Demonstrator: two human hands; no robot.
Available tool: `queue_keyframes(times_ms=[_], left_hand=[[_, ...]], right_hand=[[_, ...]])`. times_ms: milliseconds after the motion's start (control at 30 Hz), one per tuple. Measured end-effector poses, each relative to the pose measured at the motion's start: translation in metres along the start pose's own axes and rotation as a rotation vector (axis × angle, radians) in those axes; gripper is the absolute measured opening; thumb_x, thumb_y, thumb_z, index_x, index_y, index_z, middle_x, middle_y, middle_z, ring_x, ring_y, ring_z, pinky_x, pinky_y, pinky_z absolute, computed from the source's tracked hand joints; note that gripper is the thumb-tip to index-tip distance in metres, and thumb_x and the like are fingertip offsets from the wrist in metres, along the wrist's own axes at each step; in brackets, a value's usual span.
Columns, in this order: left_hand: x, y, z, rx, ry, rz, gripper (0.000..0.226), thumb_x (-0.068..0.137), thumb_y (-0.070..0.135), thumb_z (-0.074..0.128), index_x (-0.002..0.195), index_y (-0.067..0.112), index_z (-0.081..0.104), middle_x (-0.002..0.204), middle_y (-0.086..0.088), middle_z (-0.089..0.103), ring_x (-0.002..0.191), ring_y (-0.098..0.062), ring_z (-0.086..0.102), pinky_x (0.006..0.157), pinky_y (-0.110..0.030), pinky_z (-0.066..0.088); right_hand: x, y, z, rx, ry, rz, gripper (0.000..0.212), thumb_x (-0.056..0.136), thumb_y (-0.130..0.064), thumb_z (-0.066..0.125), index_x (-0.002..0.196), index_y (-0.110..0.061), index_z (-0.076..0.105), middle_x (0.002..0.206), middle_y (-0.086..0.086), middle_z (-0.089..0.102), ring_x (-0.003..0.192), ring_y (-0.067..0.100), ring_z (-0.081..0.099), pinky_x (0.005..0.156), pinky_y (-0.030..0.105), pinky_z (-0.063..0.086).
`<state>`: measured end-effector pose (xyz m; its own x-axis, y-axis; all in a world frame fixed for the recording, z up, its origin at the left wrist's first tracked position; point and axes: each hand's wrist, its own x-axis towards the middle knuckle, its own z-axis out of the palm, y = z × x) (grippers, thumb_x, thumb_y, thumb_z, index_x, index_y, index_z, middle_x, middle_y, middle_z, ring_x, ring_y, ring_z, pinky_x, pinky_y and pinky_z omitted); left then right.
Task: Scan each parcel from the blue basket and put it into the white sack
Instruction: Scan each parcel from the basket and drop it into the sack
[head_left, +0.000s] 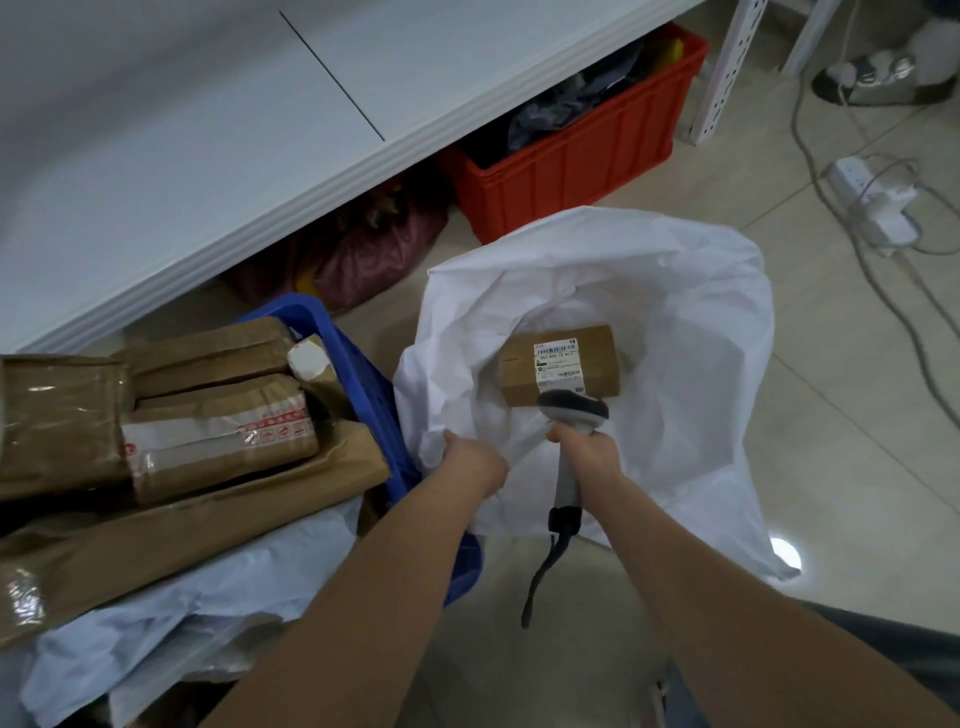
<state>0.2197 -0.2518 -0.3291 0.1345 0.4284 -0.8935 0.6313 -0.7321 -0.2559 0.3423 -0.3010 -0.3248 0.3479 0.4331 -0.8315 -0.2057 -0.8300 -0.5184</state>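
- Left hand (475, 460): fingers curled, pinching the near rim of the sack (691, 322) and holding its mouth open.
- Right hand (592, 454): wrapped tight round the handle of the scanner (571, 413), head aimed down into the sack. Trigger finger is hidden, so cannot tell if it is pressed.
- One parcel (597, 364) lies flat on the sack bottom, label (558, 364) up, just past the scanner head. Cannot tell if they touch.
- Basket (363, 374) sits left of the sack, against its side, piled above the rim with brown parcels (218, 436). The long flat one overhangs the near edge.
- Judged step: this parcel is in, and the next one comes from the basket.
- Risk: the sack is limp. If the left hand lets go of the rim, the mouth likely folds shut and the next drop lands on the floor.
- Risk: the pile is loose and tilted. Pulling one out from under could tip the others over the rim.
- Risk: the scanner cable (540, 577) hangs by the sack edge and could snag the rim on a reach to the left.
- Risk: labels in the basket mostly face away or are hidden, so a one-handed flip with the scanner in the other hand may fumble the parcel.
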Motion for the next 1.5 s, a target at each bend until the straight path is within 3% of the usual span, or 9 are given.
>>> queue_keyframes(times_ms=[100, 200, 333, 467, 633, 933, 1033, 1167, 1500], left_hand=[[-0.022, -0.004, -0.008, 0.023, -0.044, 0.054, 0.044, 0.103, 0.021, 0.035, 0.142, 0.001, 0.036, 0.144, -0.01, 0.04, 0.134, -0.03, 0.036, 0.109, -0.038, 0.03], [-0.034, -0.015, -0.007, 0.073, 0.129, 0.092, 0.037, 0.097, 0.017, 0.046, 0.132, 0.007, 0.054, 0.135, -0.007, 0.054, 0.124, -0.025, 0.052, 0.082, -0.028, 0.04], [-0.08, -0.035, -0.014, -0.213, 0.323, -0.053, 0.04, 0.099, 0.014, 0.042, 0.138, 0.014, 0.045, 0.139, -0.009, 0.046, 0.125, -0.027, 0.047, 0.095, -0.039, 0.042], [-0.14, -0.06, -0.016, -0.176, 0.535, -0.154, 0.037, 0.095, 0.011, 0.047, 0.132, 0.012, 0.045, 0.133, -0.011, 0.047, 0.12, -0.029, 0.049, 0.08, -0.039, 0.041], [-0.232, -0.086, 0.012, -0.215, 0.701, -0.265, 0.037, 0.091, 0.026, 0.053, 0.126, 0.014, 0.05, 0.126, -0.01, 0.051, 0.117, -0.029, 0.051, 0.084, -0.039, 0.044], [-0.323, -0.146, 0.118, -0.567, 0.94, -0.546, 0.039, 0.094, 0.031, 0.047, 0.131, 0.018, 0.047, 0.131, -0.006, 0.048, 0.118, -0.027, 0.051, 0.081, -0.037, 0.045], [-0.334, -0.167, 0.152, -0.827, 0.955, -0.668, 0.05, 0.091, 0.03, 0.05, 0.138, 0.014, 0.041, 0.136, -0.01, 0.044, 0.122, -0.03, 0.048, 0.089, -0.042, 0.046], [-0.334, -0.193, 0.186, -1.032, 0.881, -0.706, 0.05, 0.092, 0.026, 0.052, 0.137, 0.008, 0.04, 0.135, -0.016, 0.044, 0.12, -0.034, 0.049, 0.09, -0.042, 0.045], [-0.3, -0.213, 0.185, -1.145, 0.883, -0.785, 0.065, 0.087, 0.02, 0.061, 0.142, 0.008, 0.028, 0.139, -0.016, 0.034, 0.127, -0.033, 0.038, 0.094, -0.043, 0.042]], right_hand=[[-0.017, 0.005, 0.007, 0.0, -0.032, 0.005, 0.031, 0.08, -0.023, 0.067, 0.102, -0.007, 0.054, 0.092, 0.012, 0.056, 0.1, 0.033, 0.056, 0.096, 0.048, 0.048], [-0.029, -0.003, 0.007, -0.014, -0.024, -0.072, 0.029, 0.081, -0.023, 0.067, 0.099, -0.006, 0.053, 0.101, 0.015, 0.057, 0.102, 0.034, 0.056, 0.097, 0.047, 0.048], [-0.064, -0.018, 0.004, 0.069, -0.008, -0.199, 0.015, 0.08, -0.017, 0.066, 0.081, -0.004, 0.06, 0.089, 0.016, 0.067, 0.085, 0.03, 0.064, 0.087, 0.045, 0.054], [-0.122, -0.038, 0.005, 0.027, -0.004, -0.308, 0.028, 0.08, -0.02, 0.061, 0.054, -0.01, 0.058, 0.055, 0.006, 0.063, 0.061, 0.026, 0.058, 0.076, 0.039, 0.051], [-0.196, -0.05, 0.018, 0.023, -0.068, -0.458, 0.021, 0.083, -0.023, 0.06, 0.076, -0.003, 0.066, 0.047, 0.002, 0.063, 0.05, 0.02, 0.056, 0.075, 0.038, 0.052], [-0.294, -0.041, 0.079, -0.053, -0.25, -0.583, 0.023, 0.086, -0.022, 0.066, 0.069, -0.007, 0.061, 0.047, 0.005, 0.061, 0.041, 0.014, 0.05, 0.056, 0.03, 0.048], [-0.305, -0.043, 0.105, -0.087, -0.289, -0.583, 0.021, 0.084, -0.022, 0.068, 0.074, -0.005, 0.061, 0.047, 0.003, 0.062, 0.037, 0.011, 0.05, 0.047, 0.024, 0.043], [-0.305, -0.053, 0.139, -0.119, -0.308, -0.607, 0.02, 0.079, -0.027, 0.071, 0.082, -0.009, 0.064, 0.062, 0.005, 0.07, 0.046, 0.013, 0.057, 0.06, 0.029, 0.05], [-0.281, -0.082, 0.171, -0.156, -0.306, -0.548, 0.027, 0.08, -0.024, 0.071, 0.096, -0.005, 0.061, 0.066, 0.007, 0.069, 0.046, 0.015, 0.056, 0.051, 0.026, 0.047]])
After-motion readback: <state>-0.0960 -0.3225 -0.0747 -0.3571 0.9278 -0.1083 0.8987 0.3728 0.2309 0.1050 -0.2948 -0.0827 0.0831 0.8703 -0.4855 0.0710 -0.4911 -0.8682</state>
